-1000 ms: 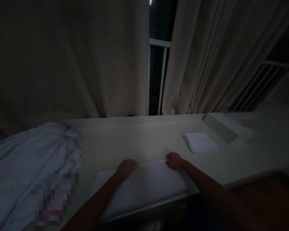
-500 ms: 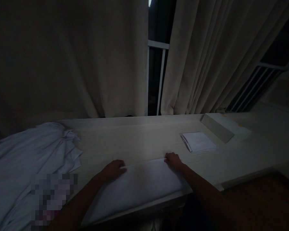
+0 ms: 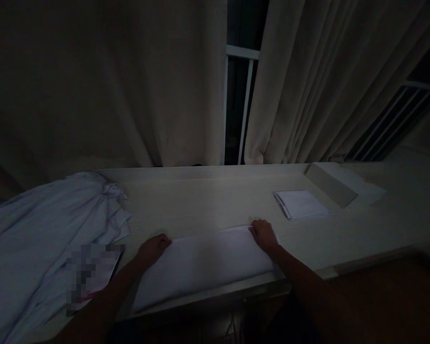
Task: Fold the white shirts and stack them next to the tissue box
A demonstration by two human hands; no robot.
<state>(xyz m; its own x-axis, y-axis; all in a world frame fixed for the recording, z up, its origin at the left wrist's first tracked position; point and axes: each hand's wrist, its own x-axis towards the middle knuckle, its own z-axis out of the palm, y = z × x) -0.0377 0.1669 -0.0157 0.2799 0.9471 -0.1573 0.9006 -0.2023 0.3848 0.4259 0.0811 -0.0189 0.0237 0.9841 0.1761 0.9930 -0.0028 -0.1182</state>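
Note:
A white cloth (image 3: 208,260), folded into a long flat strip, lies along the front edge of the table. At its far left corner my left hand (image 3: 153,249) is closed, the fingertips pinching the fabric. My right hand (image 3: 264,234) grips the far edge near the right end, fingers curled over it. A smaller folded white cloth (image 3: 301,204) rests flat beyond my right hand. To the left spreads a rumpled heap of white fabric (image 3: 53,224). The room is dim, so fine detail of the fingers is hard to see.
A pale box (image 3: 338,184) stands at the back right of the white table (image 3: 197,203). Near my left forearm lies a flat item (image 3: 95,274), blurred by pixels. Long curtains (image 3: 172,95) hang behind the table, with a barred window gap between them.
My left hand has moved left along the far edge of the cloth to its corner. The right hand stays at the right end. The view has shifted slightly.

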